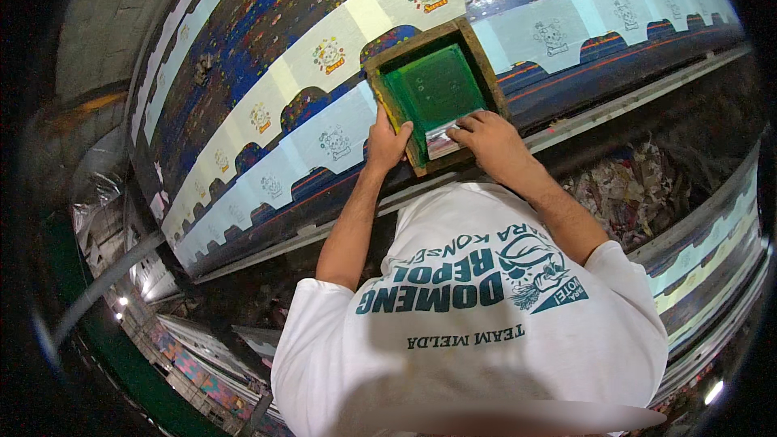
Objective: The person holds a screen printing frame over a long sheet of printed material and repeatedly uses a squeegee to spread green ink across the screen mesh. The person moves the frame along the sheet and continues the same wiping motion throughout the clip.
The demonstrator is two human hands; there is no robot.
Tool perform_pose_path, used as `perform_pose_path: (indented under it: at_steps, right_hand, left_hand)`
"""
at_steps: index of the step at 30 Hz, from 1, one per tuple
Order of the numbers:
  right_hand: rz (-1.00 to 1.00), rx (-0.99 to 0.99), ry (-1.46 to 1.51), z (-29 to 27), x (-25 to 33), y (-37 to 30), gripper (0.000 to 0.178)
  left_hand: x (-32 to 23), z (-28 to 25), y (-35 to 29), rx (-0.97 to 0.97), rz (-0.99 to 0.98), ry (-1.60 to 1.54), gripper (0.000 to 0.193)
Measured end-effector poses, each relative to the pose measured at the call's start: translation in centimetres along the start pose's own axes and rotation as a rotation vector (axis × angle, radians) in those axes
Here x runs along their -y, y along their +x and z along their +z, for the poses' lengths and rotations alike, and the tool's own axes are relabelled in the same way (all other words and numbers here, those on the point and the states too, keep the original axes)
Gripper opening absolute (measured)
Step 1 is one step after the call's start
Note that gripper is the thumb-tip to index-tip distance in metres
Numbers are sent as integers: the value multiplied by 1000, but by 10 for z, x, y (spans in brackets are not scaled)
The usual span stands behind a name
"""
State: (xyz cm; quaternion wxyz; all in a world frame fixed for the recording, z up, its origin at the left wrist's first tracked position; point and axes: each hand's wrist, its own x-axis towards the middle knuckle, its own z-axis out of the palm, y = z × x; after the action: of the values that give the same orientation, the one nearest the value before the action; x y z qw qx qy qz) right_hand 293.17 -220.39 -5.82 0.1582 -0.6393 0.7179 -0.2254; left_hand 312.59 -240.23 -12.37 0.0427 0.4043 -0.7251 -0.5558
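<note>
A wooden screen-printing frame point(486, 73) with a green mesh point(437, 85) lies over the near row of pale cut pieces on the long table. My left hand point(387, 142) is closed on the frame's left side near its lower corner, thumb over the rim. Inside the frame, at its near end, my right hand point(492, 146) grips a flat squeegee point(441, 143), whose edge rests against the mesh. The fingers hide part of the squeegee. Left of the frame, a pale blue piece point(332, 139) carries a thin dark cartoon outline; pieces in the row behind show coloured prints point(329, 57).
The long table point(243, 57) is spattered with paint and holds several rows of pale pieces. A rail point(639, 89) runs along its near edge. Scraps point(623, 194) are heaped below to the right, beside another table point(712, 267) with pieces on it. A grey pole point(105, 279) stands at left.
</note>
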Motion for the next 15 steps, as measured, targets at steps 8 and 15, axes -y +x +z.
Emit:
perform_pose_path:
  at_steps: [8, 15]
  right_hand:
    - [81, 81, 9, -8, -39, 102, 40]
    - [102, 59, -13, 6, -35, 95, 52]
  left_hand:
    - [-3, 1, 2, -40, 112, 182, 73]
    - [-15, -3, -5, 12, -41, 136, 72]
